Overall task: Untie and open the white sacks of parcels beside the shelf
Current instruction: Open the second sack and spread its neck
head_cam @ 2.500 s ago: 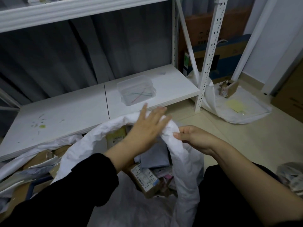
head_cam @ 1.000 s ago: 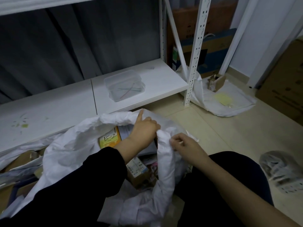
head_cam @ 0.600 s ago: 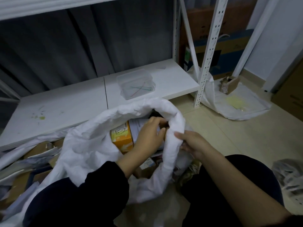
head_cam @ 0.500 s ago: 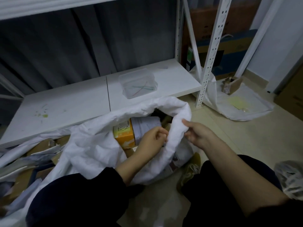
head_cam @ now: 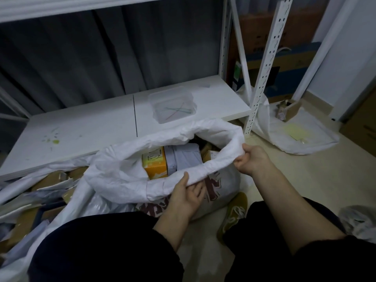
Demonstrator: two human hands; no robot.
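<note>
Before you: sack (head_cam: 122, 176), in front of shelf (head_cam: 81, 129). Parcels (head_cam: 154, 161) inside sack. Your left hand (head_cam: 185, 198) grips near rim; right hand (head_cam: 252, 159) grips rim's right end. Tub (head_cam: 173, 104) on shelf, behind sack. Second sack (head_cam: 301, 137) right of post (head_cam: 262, 78). Loose pile (head_cam: 40, 190) left of sack.

The sack (head_cam: 122, 169) hides under its rim part of the left hand (head_cam: 185, 198) and most parcels (head_cam: 186, 159), that hand covers some red print (head_cam: 211, 190), and the left pile (head_cam: 40, 190) and right bag (head_cam: 360, 222) are cropped.
</note>
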